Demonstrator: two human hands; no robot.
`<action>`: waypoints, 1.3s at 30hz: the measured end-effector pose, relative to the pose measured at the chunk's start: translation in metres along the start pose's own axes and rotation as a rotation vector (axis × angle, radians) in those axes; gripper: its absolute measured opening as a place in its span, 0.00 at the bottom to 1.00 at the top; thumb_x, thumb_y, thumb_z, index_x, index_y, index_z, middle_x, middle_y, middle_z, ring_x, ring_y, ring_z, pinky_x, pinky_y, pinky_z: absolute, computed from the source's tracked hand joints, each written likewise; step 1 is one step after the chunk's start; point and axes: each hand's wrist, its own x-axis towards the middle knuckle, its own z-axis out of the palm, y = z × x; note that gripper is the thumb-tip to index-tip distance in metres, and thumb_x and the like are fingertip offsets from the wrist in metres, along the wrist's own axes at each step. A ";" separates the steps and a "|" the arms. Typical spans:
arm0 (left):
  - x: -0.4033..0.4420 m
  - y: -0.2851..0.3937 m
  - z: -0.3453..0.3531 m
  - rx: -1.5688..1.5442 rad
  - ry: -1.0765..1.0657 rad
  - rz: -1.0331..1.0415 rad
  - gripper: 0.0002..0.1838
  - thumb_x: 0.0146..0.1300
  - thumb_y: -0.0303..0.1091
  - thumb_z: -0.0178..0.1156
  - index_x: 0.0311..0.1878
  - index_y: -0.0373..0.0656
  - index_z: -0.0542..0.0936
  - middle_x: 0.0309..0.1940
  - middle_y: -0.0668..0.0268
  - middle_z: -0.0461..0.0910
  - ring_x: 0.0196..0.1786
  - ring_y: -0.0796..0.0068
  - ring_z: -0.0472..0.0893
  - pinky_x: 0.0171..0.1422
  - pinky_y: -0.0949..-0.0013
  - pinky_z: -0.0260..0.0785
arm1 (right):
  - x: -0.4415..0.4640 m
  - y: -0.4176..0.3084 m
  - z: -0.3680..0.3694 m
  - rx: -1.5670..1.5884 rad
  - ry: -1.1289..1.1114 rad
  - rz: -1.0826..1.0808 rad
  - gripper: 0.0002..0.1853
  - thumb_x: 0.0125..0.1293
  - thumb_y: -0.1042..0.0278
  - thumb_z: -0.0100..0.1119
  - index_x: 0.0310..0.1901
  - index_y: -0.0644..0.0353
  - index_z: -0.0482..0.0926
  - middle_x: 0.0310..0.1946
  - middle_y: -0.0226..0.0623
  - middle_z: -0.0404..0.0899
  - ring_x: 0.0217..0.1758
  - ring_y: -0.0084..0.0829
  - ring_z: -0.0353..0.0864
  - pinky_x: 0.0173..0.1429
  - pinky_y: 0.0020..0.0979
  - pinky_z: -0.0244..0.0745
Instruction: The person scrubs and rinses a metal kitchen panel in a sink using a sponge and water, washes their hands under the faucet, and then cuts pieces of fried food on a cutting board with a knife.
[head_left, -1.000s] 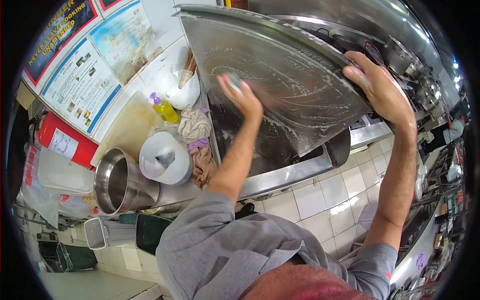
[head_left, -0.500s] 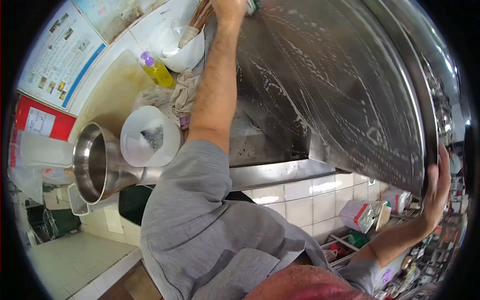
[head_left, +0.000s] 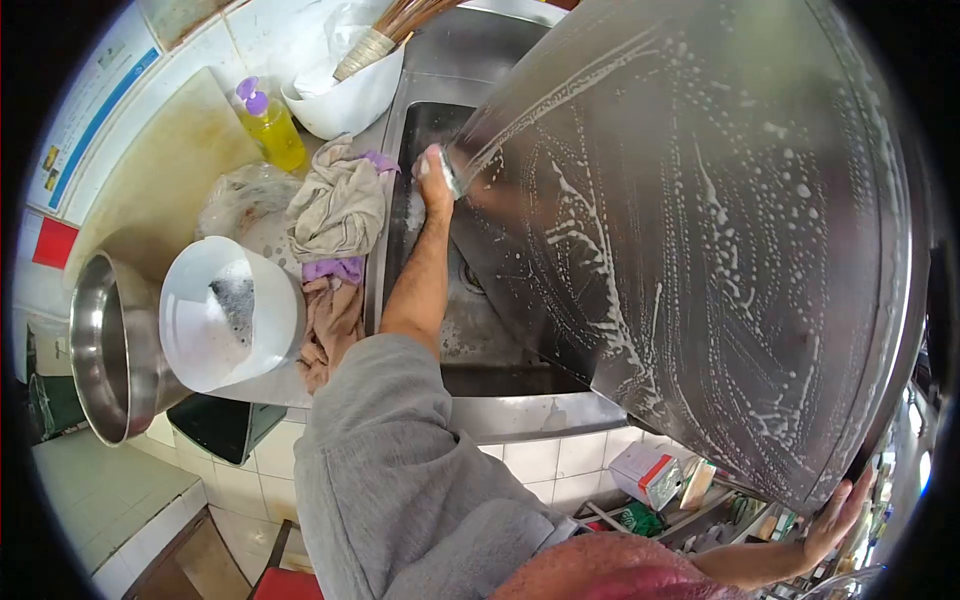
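A large stainless steel panel (head_left: 680,230), streaked with soap suds, stands tilted in the sink (head_left: 470,345). My left hand (head_left: 435,182) is closed around a scrubbing sponge (head_left: 450,172), pressed to the panel's left edge above the basin. At the lower right, my right hand (head_left: 840,520) holds the panel's edge by the corner, thumb and fingers against the rim; part of its grip is hidden. Left of the sink sits a white tub (head_left: 190,340) with suds inside.
Crumpled cloths (head_left: 340,205), a yellow soap bottle (head_left: 273,135) with a purple pump, and a white container (head_left: 350,105) holding a bundled brush (head_left: 365,55) line the counter. A steel pot (head_left: 85,350) lies tipped at far left. Metal tins (head_left: 645,472) stand low beneath the panel.
My left hand has come down from the panel's upper edge toward its left side, sponge still in it. The view has shifted, and the panel and right hand now sit lower in it.
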 end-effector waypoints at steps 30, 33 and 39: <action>-0.355 -0.162 -0.070 -0.341 0.356 -1.199 0.32 0.70 0.55 0.35 0.57 0.32 0.69 0.51 0.53 0.73 0.52 0.60 0.74 0.56 0.62 0.66 | 0.056 -0.020 0.020 -0.101 -0.045 0.094 0.25 0.69 0.60 0.49 0.59 0.73 0.66 0.55 0.49 0.71 0.58 0.34 0.68 0.64 0.29 0.57; -0.272 -0.141 -0.048 -0.292 0.270 -1.150 0.31 0.70 0.53 0.35 0.54 0.33 0.72 0.46 0.54 0.77 0.47 0.60 0.77 0.52 0.62 0.69 | 0.057 -0.042 0.025 -0.211 -0.130 0.085 0.26 0.70 0.58 0.48 0.59 0.73 0.66 0.57 0.49 0.70 0.60 0.35 0.67 0.65 0.30 0.56; 0.010 -0.011 0.031 0.462 0.099 -0.461 0.34 0.68 0.58 0.38 0.51 0.32 0.73 0.44 0.50 0.78 0.43 0.54 0.79 0.47 0.55 0.69 | 0.058 -0.052 0.038 -0.156 -0.088 -0.060 0.28 0.70 0.55 0.48 0.61 0.71 0.63 0.59 0.49 0.68 0.64 0.34 0.65 0.67 0.30 0.55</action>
